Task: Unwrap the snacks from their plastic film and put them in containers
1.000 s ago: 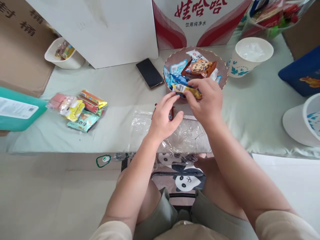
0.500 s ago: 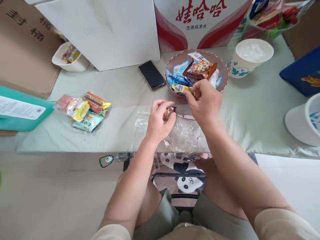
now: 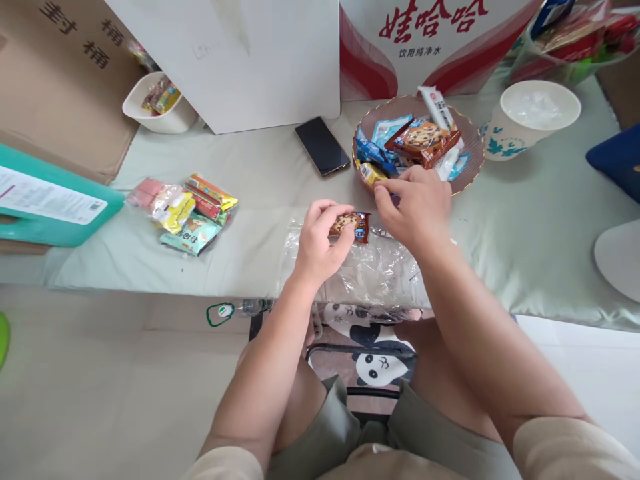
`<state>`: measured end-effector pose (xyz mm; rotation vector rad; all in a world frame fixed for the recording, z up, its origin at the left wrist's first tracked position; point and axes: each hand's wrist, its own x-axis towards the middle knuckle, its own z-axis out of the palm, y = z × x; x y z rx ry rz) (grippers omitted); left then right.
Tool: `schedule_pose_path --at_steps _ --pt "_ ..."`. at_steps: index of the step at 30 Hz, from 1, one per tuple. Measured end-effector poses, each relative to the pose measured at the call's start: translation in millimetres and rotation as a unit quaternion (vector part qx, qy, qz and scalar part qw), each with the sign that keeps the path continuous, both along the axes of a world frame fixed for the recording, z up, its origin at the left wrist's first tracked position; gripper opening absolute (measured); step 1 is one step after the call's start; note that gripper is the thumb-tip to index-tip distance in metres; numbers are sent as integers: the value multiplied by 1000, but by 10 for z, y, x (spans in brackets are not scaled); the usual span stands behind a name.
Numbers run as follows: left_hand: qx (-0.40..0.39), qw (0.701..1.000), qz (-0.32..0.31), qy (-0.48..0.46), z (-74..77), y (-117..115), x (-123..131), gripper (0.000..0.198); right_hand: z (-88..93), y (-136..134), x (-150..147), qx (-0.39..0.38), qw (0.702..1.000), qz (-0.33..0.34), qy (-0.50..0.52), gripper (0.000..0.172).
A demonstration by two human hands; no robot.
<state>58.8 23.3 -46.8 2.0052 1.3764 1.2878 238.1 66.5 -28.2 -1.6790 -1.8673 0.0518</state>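
The left hand [image 3: 325,240] has its grip clamped on a brown cookie packet [image 3: 363,229], fingers above and thumb below, so the packet's left end is hidden. Packet and hand are over a crumpled plastic bag [image 3: 370,273] at the near edge of the tabletop [image 3: 260,213].

The right hand [image 3: 419,207] is at the near rim of a bowl [image 3: 473,137], beside a yellow packet [image 3: 371,173] partly covered by blue ones. Something dark shows between its thumb and fingers; whether this grip is closed on anything, I cannot tell.

The bowl's lower packets are buried under another cookie packet [image 3: 425,137]. A carton [image 3: 280,67] hides part of a small tub [image 3: 167,121]. The right edge cuts off a blue box [image 3: 617,160] and a white container [image 3: 620,260].
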Motion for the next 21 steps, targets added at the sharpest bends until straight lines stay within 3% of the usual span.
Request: schedule_pose_path --at_steps 7,11,15,18,21 --pt "7 1000 18 -13 3 8 -55 19 27 -33 38 91 994 14 53 29" --pt "-9 999 44 -10 0 45 -92 18 100 -134 -49 130 980 114 100 26" --pt "-67 994 85 -10 -4 76 -117 20 18 -266 -237 47 971 224 66 26" --pt "-113 987 111 -15 -4 91 -140 24 -84 -334 -313 -64 967 246 3 27" --pt "-158 981 114 -15 -16 106 -175 33 -143 -357 -309 -130 960 247 -28 42"
